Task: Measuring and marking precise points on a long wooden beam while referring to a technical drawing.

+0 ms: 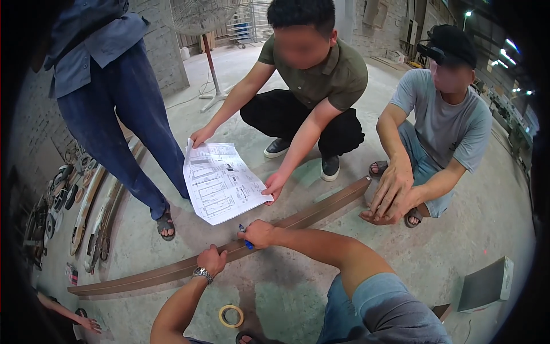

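Note:
A long brown beam (172, 273) lies across the concrete floor, running from the lower left up to the right. My left hand (212, 261), below a metal wristwatch (203, 274), grips the beam near its middle with curled fingers. Just to the right, my right hand (259, 234) is closed around a blue marker (248, 245) over the beam. Beyond my hands, a crouching person holds a printed drawing sheet (220, 183) by its edges, with its lower corner close to the marker. A roll of tape (231, 316) lies on the floor nearer to me.
Another person (441, 120) squats by the beam's right end, hands together. Someone in blue trousers (137, 97) stands at the left. Long curved pieces (94, 212) lie behind. A grey box-like block (487, 285) sits at the right; a standing fan (207, 63) is at the back.

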Motion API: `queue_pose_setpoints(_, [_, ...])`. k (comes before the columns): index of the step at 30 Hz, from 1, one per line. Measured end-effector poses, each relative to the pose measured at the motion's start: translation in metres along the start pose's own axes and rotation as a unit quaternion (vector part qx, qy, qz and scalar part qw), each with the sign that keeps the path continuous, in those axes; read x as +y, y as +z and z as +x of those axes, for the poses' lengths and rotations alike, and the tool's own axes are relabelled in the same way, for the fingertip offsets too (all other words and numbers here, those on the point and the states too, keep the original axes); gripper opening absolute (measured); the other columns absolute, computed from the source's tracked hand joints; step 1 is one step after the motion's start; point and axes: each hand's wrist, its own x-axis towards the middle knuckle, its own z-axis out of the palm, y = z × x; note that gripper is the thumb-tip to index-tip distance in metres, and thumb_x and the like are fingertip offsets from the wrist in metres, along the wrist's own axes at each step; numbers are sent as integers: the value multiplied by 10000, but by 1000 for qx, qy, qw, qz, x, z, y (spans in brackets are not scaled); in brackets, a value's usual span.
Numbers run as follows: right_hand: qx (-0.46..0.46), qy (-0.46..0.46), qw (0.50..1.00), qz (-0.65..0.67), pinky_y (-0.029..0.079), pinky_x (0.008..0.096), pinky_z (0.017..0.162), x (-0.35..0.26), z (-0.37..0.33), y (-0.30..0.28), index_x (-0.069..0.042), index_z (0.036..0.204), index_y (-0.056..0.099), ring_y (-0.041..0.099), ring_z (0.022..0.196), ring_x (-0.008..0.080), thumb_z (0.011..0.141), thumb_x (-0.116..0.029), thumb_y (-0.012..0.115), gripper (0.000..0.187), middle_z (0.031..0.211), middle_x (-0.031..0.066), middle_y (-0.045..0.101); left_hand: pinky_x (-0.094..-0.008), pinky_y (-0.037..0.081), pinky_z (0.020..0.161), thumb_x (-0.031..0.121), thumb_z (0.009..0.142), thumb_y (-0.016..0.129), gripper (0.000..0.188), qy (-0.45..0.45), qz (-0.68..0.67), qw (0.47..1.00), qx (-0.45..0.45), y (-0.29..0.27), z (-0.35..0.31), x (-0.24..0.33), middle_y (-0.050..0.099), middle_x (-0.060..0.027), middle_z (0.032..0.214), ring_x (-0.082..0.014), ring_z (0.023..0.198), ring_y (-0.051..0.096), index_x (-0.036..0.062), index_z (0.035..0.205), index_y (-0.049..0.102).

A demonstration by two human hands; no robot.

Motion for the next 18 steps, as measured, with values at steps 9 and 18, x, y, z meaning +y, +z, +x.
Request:
queue_pose_setpoints(9, [2, 4, 1000, -1, 542, 491, 698, 1, 1, 1, -63, 1063, 589, 695, 781, 387, 754, -204, 689, 354, 806, 182, 690, -517, 549, 805, 470, 897, 613, 495, -14, 13, 1000, -21, 1, 4, -1, 707, -251, 966, -420, 918, 689, 10, 1077, 622])
queue_pose_setpoints(18, [5, -4, 1000, -5, 544, 488, 692, 1, 2, 2, -66, 1064, 595, 697, 779, 383, 760, -210, 686, 348, 798, 182, 688, -507, 553, 802, 456, 888, 625, 484, -13, 12, 1000, -16, 0, 9, -4, 708, -245, 971, -418, 916, 690, 8, 1071, 635])
